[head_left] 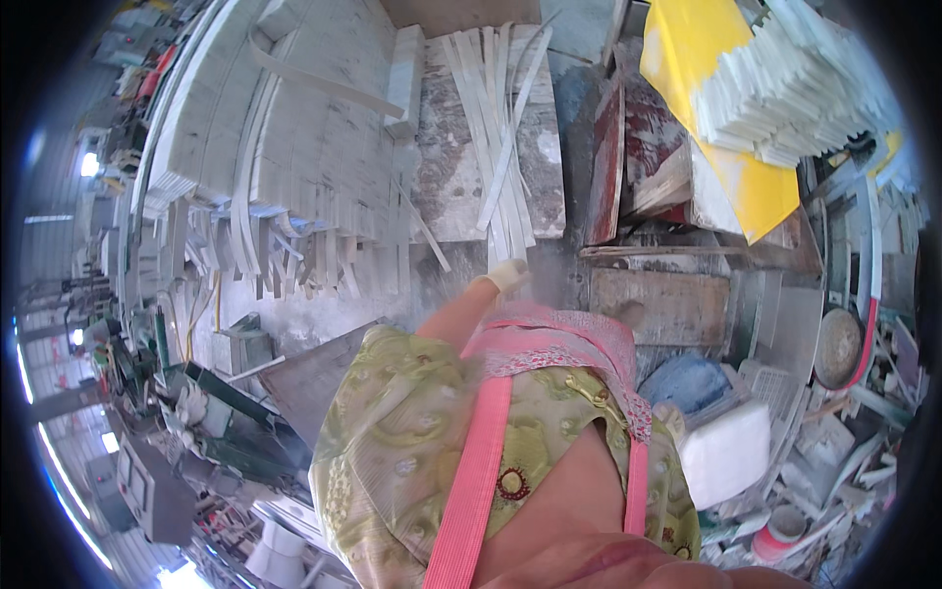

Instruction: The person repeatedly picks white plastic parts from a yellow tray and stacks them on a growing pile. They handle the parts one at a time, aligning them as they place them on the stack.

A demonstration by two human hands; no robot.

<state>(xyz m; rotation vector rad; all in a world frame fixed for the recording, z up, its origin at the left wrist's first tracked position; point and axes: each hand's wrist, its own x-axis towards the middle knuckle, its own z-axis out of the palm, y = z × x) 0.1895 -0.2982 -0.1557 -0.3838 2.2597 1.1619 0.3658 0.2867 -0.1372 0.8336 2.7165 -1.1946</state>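
My left hand, in a pale glove, is closed at the near end of a bundle of long, thin white strips. The strips lie lengthwise on a worn, white-stained board, some crossing at a slant. At my right side, partly hidden by my sleeve, a pale gloved shape that looks like my right hand sits close to a white block. Its fingers cannot be made out.
Tall stacks of white slabs stand left of the board, with loose strips hanging from their near ends. At the far right, more white strips rest over a yellow sheet. Wooden boards and a blue cloth-like bundle are nearer.
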